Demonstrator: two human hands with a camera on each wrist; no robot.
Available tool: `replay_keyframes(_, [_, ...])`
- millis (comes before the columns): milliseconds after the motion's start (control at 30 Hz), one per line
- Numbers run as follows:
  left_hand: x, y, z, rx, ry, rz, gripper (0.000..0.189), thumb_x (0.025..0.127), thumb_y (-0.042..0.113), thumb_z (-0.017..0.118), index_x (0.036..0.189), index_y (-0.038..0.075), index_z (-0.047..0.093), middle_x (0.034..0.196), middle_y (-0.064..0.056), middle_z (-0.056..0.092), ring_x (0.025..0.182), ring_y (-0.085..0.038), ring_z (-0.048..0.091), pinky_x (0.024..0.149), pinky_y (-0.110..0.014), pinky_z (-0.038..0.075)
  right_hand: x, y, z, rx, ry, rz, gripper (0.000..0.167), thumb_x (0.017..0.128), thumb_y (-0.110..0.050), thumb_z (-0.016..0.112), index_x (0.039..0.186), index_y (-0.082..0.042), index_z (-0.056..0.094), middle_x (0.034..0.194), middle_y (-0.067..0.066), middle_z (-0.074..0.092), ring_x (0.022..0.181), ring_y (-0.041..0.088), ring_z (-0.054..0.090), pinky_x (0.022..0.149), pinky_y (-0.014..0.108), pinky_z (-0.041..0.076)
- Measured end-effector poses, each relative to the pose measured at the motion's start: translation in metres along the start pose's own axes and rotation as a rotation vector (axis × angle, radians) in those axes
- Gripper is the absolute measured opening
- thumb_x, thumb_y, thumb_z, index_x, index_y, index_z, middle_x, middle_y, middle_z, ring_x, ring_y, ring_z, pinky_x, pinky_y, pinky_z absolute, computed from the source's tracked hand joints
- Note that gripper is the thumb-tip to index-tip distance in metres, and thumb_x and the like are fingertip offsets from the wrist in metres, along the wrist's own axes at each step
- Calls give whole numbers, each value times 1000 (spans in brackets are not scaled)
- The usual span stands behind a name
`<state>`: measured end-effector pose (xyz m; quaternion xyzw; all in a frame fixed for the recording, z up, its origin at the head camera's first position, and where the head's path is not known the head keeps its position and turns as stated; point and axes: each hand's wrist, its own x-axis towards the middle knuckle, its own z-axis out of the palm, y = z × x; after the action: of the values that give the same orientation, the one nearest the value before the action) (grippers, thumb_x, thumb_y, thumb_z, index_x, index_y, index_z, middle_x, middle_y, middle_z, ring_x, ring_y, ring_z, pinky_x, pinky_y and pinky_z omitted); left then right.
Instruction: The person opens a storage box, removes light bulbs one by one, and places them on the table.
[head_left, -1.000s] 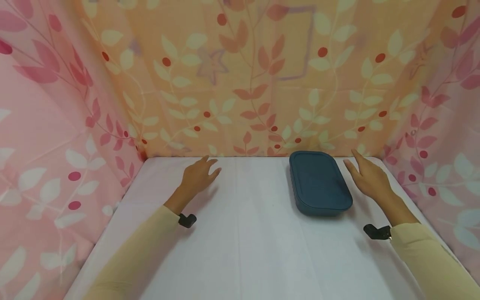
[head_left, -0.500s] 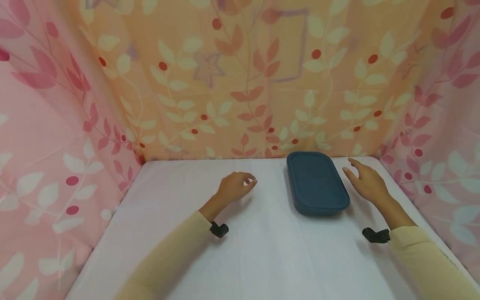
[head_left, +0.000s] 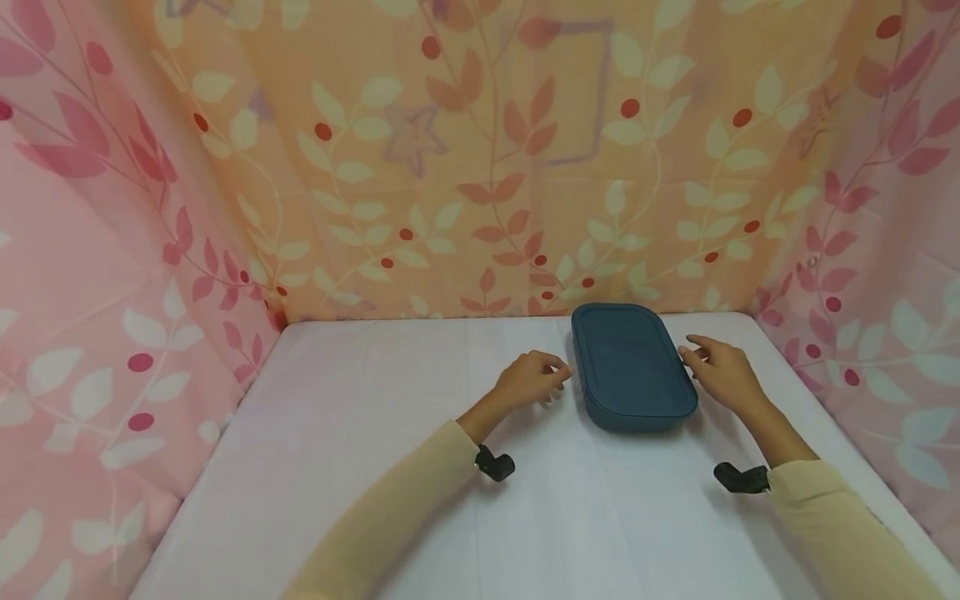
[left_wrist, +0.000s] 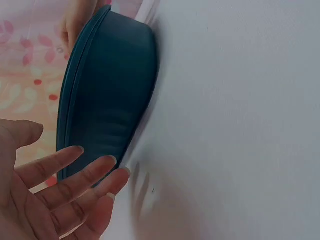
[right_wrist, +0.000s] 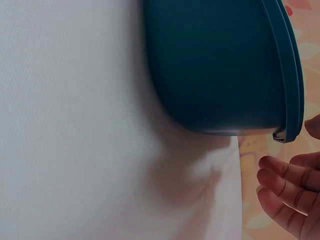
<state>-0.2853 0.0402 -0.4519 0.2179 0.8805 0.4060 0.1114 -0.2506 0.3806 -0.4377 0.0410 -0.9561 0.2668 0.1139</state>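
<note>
A dark blue lidded food container point(head_left: 636, 362) with rounded corners stands on the white-covered table, right of the middle, its lid on. My left hand point(head_left: 529, 381) is at its left side, fingers loosely bent and holding nothing. In the left wrist view, the fingers of the left hand point(left_wrist: 65, 190) spread in front of the container's side wall point(left_wrist: 112, 75). On the other side, my right hand point(head_left: 722, 371) has thumb and fingertips close to the right rim. The right wrist view shows the right hand's fingers point(right_wrist: 287, 185) relaxed, beside the container's lid edge point(right_wrist: 292, 75).
A white cloth point(head_left: 360, 417) covers the table. Orange leaf-patterned fabric point(head_left: 450, 167) hangs along its back edge, with pink patterned fabric point(head_left: 90, 275) at the left and more pink fabric point(head_left: 900, 275) at the right. Each wrist carries a small black camera point(head_left: 495, 463).
My left hand has moved right across the table to the container's left side. My right hand has come slightly closer to the right rim. The container stays in place on the table.
</note>
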Motion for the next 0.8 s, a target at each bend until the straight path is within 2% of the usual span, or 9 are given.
replay_keyframes(67, [4, 3, 6, -37, -19, -15, 37, 101, 46, 59, 120, 18, 74, 90, -2, 77, 66, -21, 73, 54, -30, 50, -1, 0, 2, 25, 1, 4, 51, 105, -25, 55, 136, 15, 52, 100, 29, 72, 73, 30, 72, 59, 32, 52])
replay_keyframes(200, [10, 5, 14, -66, -29, -42, 42, 100, 51, 58, 121, 18, 74, 87, -2, 77, 64, -23, 72, 50, -32, 51, -2, 0, 7, 23, 28, -5, 49, 104, -25, 57, 133, 15, 57, 96, 26, 72, 74, 29, 69, 58, 30, 50])
replay_keyframes(367, [17, 3, 22, -103, -39, -70, 41, 100, 52, 58, 106, 15, 74, 79, -4, 75, 62, -25, 71, 49, -33, 52, -4, 1, 12, 4, 32, -25, 45, 104, -25, 58, 125, 14, 64, 100, 27, 72, 83, 36, 68, 67, 42, 54])
replay_keyframes(533, [21, 2, 28, -215, -52, -67, 40, 100, 48, 60, 92, 10, 70, 71, -9, 72, 59, -29, 70, 45, -31, 48, -6, 0, 15, 45, 27, 23, 48, 105, -28, 57, 124, 15, 64, 110, 33, 69, 98, 47, 68, 82, 59, 55])
replay_keyframes(667, [24, 4, 30, -276, -39, -89, 39, 100, 45, 61, 83, 11, 66, 70, -8, 71, 57, -28, 69, 45, -32, 47, -5, -2, 16, 77, 32, 56, 50, 105, -30, 57, 125, 15, 64, 113, 35, 68, 104, 49, 66, 86, 61, 53])
replay_keyframes(800, [26, 4, 31, -314, -41, -107, 36, 100, 42, 62, 82, 11, 66, 71, -8, 71, 57, -26, 70, 46, -32, 49, -4, -3, 17, 94, 33, 76, 50, 104, -31, 58, 125, 15, 64, 113, 34, 68, 102, 47, 67, 85, 60, 54])
